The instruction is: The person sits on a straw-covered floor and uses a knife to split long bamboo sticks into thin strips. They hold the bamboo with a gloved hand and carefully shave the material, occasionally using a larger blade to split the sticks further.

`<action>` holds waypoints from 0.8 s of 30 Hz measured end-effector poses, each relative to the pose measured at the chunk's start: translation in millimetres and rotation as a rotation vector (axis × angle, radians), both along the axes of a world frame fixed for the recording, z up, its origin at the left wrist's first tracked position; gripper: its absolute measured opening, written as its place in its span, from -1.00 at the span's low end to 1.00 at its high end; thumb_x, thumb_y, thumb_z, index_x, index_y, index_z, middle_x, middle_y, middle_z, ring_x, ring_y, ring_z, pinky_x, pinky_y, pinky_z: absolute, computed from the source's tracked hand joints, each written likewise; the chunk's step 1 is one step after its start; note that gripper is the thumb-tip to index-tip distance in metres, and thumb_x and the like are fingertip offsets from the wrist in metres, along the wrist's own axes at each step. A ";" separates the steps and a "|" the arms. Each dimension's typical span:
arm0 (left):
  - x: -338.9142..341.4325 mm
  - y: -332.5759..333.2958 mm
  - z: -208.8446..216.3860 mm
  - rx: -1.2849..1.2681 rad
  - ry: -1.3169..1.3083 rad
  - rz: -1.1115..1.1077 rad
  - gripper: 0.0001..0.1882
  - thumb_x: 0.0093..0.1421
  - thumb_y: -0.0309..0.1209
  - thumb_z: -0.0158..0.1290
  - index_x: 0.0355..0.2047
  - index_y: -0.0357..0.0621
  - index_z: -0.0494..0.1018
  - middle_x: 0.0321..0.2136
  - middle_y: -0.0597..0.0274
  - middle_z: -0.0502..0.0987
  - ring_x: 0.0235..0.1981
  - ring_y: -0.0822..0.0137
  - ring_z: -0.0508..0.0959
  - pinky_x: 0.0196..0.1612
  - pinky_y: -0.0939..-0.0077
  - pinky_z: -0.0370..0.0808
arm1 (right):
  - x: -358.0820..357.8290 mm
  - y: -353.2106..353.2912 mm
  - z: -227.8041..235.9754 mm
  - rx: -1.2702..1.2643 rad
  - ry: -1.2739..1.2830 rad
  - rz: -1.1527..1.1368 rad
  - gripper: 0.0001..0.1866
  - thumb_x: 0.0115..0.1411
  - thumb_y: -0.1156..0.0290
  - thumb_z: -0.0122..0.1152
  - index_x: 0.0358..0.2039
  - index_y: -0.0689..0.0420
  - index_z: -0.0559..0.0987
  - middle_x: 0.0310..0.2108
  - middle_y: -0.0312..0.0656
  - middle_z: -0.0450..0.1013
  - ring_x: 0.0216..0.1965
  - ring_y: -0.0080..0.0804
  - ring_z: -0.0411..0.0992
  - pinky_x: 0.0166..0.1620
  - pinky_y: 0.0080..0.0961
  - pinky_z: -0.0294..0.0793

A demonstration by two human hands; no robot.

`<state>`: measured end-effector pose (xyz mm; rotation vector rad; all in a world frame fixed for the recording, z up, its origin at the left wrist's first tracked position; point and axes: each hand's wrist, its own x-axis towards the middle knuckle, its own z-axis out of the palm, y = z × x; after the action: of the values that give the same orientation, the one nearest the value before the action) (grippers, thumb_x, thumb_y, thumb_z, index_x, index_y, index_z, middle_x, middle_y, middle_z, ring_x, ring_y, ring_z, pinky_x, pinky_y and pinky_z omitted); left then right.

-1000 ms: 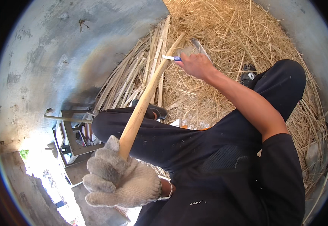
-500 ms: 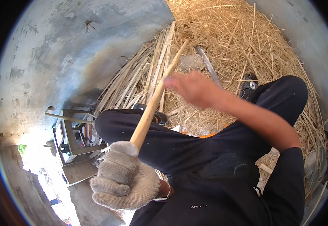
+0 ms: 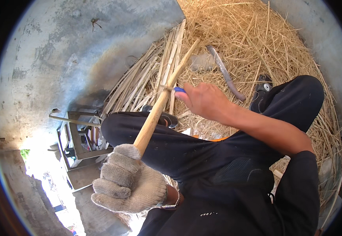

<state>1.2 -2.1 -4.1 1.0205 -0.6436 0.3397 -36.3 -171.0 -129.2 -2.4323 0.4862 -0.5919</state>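
Bamboo stick (image 3: pixel 159 106) slants over our knee, gripped at its near end by gloved left hand (image 3: pixel 129 185) | bare right hand (image 3: pixel 204 100) closed on blue-handled knife (image 3: pixel 179 89) against stick | step: shaving, we judge | next: steady stroke away along grain | straw pile (image 3: pixel 253 43) beyond
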 end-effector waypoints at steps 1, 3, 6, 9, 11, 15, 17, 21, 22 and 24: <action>0.4 1.0 -0.2 0.014 -0.004 0.004 -0.54 0.43 -0.09 -0.36 -0.64 0.11 0.09 -0.78 0.44 0.00 -0.74 0.45 0.01 -0.51 0.36 0.29 | -1.5 1.4 -3.8 0.012 0.021 0.006 -0.56 0.41 0.03 -0.07 -0.40 0.18 0.39 -0.78 -0.11 0.35 -0.77 -0.09 0.39 -0.66 -0.16 0.37; 2.5 3.0 -2.4 0.027 -0.022 -0.005 -0.52 0.46 -0.07 -0.40 -0.64 0.12 0.08 -0.78 0.45 0.00 -0.74 0.45 0.01 -0.51 0.35 0.32 | -4.9 8.8 7.4 0.038 0.063 0.032 -0.55 0.41 0.02 -0.07 -0.39 0.18 0.39 -0.78 -0.11 0.34 -0.77 -0.10 0.38 -0.66 -0.17 0.38; -0.4 3.0 -0.4 0.033 -0.040 -0.038 -0.52 0.46 -0.08 -0.40 -0.64 0.11 0.07 -0.78 0.44 -0.01 -0.74 0.44 0.00 -0.49 0.34 0.34 | -9.7 21.3 15.5 0.135 0.018 0.190 -0.55 0.41 0.02 -0.08 -0.38 0.18 0.40 -0.78 -0.09 0.34 -0.75 -0.09 0.40 -0.64 -0.17 0.39; 0.6 1.6 -2.0 0.014 0.000 0.021 -0.52 0.46 -0.09 -0.40 -0.64 0.11 0.06 -0.77 0.44 -0.02 -0.73 0.44 0.00 -0.48 0.35 0.34 | 3.7 -8.3 -4.4 -0.005 0.020 0.080 -0.56 0.42 0.03 -0.09 -0.40 0.17 0.40 -0.80 -0.13 0.30 -0.79 -0.15 0.37 -0.66 -0.19 0.37; 6.1 3.7 -4.2 -0.017 0.015 0.024 -0.53 0.46 -0.10 -0.40 -0.64 0.10 0.05 -0.77 0.43 -0.02 -0.73 0.44 0.01 -0.48 0.36 0.34 | 4.1 8.4 -0.4 0.003 0.038 0.076 -0.56 0.42 0.06 -0.08 -0.42 0.18 0.40 -0.80 -0.16 0.31 -0.79 -0.17 0.36 -0.67 -0.21 0.36; 3.5 5.6 -4.4 -0.043 0.071 0.052 -0.53 0.46 -0.10 -0.40 -0.64 0.10 0.05 -0.77 0.43 -0.02 -0.73 0.43 0.01 -0.49 0.36 0.33 | 5.9 -0.5 -3.3 0.023 0.083 0.091 -0.54 0.43 0.07 -0.09 -0.41 0.24 0.42 -0.74 -0.11 0.37 -0.72 -0.06 0.41 -0.61 -0.18 0.41; -1.0 1.5 -4.0 -0.027 0.069 0.064 -0.53 0.46 -0.10 -0.40 -0.64 0.09 0.05 -0.77 0.43 -0.02 -0.74 0.43 0.01 -0.50 0.36 0.34 | 22.5 -30.6 -30.8 -0.110 0.034 -0.122 -0.53 0.43 0.07 -0.10 -0.40 0.25 0.44 -0.73 -0.08 0.40 -0.70 -0.05 0.43 -0.58 -0.14 0.42; 2.7 2.8 -3.6 -0.019 0.001 0.028 -0.52 0.45 -0.10 -0.39 -0.65 0.08 0.05 -0.78 0.41 -0.01 -0.75 0.42 0.05 -0.53 0.32 0.38 | 12.7 -7.5 14.8 0.145 0.281 0.086 -0.50 0.44 0.03 -0.15 -0.38 0.25 0.46 -0.62 0.04 0.49 -0.59 0.06 0.50 -0.44 -0.04 0.49; 2.5 5.4 -3.1 -0.024 0.014 0.030 -0.52 0.45 -0.10 -0.39 -0.65 0.07 0.04 -0.78 0.40 0.00 -0.76 0.41 0.07 -0.54 0.31 0.39 | 16.3 -11.9 -3.6 0.048 0.178 0.016 -0.49 0.44 0.02 -0.17 -0.37 0.25 0.46 -0.64 0.00 0.48 -0.62 0.02 0.48 -0.47 -0.06 0.49; 0.5 0.0 -2.4 -0.032 0.029 0.035 -0.53 0.44 -0.10 -0.37 -0.65 0.07 0.06 -0.78 0.39 0.01 -0.75 0.40 0.09 -0.52 0.30 0.40 | 22.4 -32.8 -64.4 -0.147 -0.018 -0.140 -0.47 0.45 0.01 -0.20 -0.37 0.25 0.46 -0.67 -0.07 0.45 -0.69 -0.06 0.44 -0.52 -0.12 0.49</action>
<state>1.8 -2.1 -6.6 1.0050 -0.5928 0.3648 -14.0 -203.7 -193.6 -2.5437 0.6297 -0.7315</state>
